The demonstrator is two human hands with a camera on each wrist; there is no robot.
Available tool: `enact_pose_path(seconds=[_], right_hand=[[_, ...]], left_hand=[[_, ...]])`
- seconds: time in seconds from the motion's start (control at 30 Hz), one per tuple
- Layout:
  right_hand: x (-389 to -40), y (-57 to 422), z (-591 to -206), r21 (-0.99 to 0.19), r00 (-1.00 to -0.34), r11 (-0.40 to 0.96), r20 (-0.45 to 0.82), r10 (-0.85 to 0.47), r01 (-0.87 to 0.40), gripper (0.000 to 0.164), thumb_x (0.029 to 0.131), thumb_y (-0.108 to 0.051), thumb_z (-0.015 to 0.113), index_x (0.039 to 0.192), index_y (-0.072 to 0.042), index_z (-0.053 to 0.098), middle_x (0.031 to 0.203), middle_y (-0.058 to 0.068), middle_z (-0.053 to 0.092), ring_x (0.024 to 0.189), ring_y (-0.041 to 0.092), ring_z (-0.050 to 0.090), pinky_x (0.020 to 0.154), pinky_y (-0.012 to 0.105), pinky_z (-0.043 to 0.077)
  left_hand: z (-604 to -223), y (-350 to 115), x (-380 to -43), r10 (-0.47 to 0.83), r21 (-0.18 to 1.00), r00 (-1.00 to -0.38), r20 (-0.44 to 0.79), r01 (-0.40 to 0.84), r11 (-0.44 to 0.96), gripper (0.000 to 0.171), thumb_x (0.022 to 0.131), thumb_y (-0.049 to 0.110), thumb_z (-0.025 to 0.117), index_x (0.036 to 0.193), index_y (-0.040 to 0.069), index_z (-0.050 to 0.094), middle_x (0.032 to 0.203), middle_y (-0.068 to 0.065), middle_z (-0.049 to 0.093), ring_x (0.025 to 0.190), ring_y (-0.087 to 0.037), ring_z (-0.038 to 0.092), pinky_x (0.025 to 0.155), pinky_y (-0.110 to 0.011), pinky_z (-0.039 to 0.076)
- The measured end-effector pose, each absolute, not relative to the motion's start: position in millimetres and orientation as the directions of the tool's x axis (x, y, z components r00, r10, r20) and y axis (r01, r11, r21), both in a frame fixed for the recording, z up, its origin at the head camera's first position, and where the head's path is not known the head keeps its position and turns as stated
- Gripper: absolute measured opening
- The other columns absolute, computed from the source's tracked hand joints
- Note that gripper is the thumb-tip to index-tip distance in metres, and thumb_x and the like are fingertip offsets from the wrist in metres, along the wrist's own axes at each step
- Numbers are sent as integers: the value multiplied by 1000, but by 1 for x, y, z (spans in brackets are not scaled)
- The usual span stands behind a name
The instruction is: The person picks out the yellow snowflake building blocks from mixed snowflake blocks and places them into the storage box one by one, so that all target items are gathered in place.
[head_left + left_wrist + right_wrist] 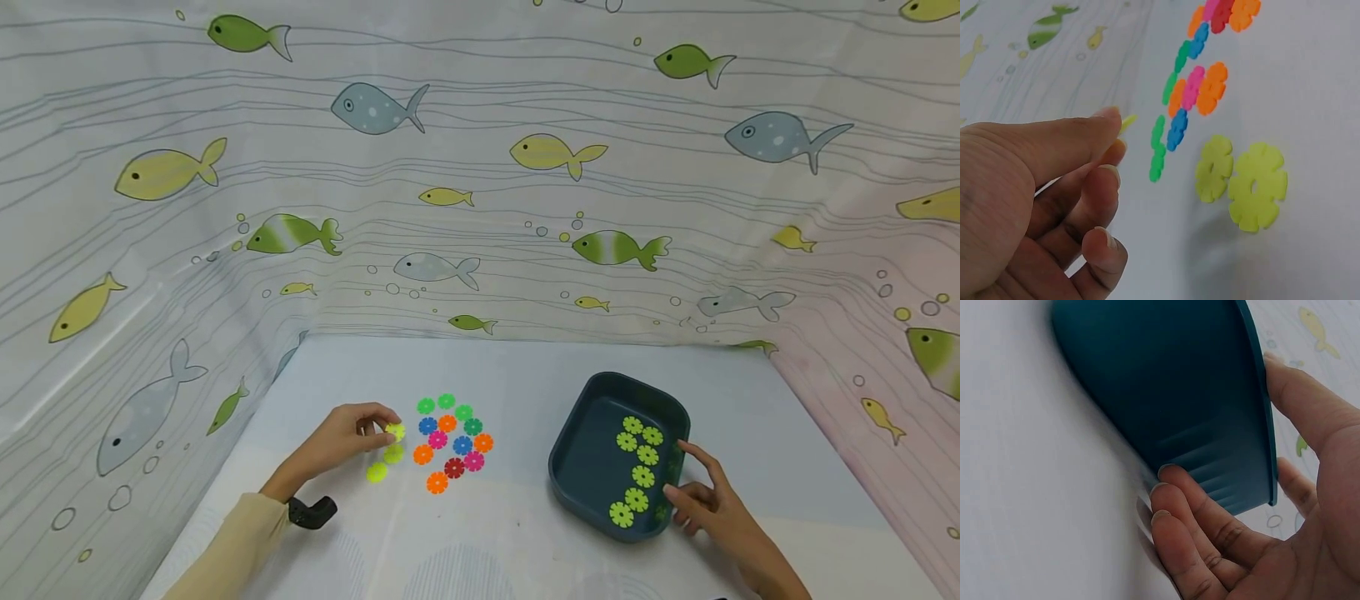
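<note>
My left hand (pixel 347 435) pinches a yellow flower-shaped plastic disc (pixel 397 432) between thumb and fingertips, lifted a little off the table. In the left wrist view only a thin edge of that disc (pixel 1128 122) shows. Just beneath lie two more yellow discs, one nearer (pixel 377 472) and one touching the fingers' side (pixel 393 454). A dark teal tray (pixel 588 467) stands at the right with several yellow discs (pixel 642 476) on its floor. My right hand (pixel 708 502) holds the tray's right side, thumb and index finger at the rim, other fingertips against the outer wall (pixel 1172 387).
Between the hands, a loose group of flower discs in green (pixel 446 402), blue (pixel 462 445), orange (pixel 437 482), pink (pixel 474 461) and dark red (pixel 453 467) lies flat on the white table (pixel 510 383). Fish-printed sheeting (pixel 495 225) encloses the back and sides.
</note>
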State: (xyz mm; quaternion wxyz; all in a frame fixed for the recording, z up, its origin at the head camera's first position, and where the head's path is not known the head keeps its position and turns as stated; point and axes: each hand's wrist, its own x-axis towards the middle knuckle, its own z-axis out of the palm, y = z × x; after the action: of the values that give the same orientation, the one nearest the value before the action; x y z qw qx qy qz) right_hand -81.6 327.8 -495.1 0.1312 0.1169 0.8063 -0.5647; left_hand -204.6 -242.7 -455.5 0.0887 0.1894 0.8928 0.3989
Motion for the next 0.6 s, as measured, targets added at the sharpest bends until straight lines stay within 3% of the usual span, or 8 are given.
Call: enact_pose_path(seconds=[0.6], right_hand=[[-81, 328, -496, -886, -941, 327, -336, 35, 329, 86, 101, -31, 68, 163, -33, 9, 100, 15, 67, 84, 29, 64, 71, 38, 54]], left_hand=[[-451, -221, -216, 468, 724, -884, 6, 326, 607, 22, 94, 27, 77, 115, 22, 75, 101, 8, 71, 78, -20, 59, 61, -26, 52]])
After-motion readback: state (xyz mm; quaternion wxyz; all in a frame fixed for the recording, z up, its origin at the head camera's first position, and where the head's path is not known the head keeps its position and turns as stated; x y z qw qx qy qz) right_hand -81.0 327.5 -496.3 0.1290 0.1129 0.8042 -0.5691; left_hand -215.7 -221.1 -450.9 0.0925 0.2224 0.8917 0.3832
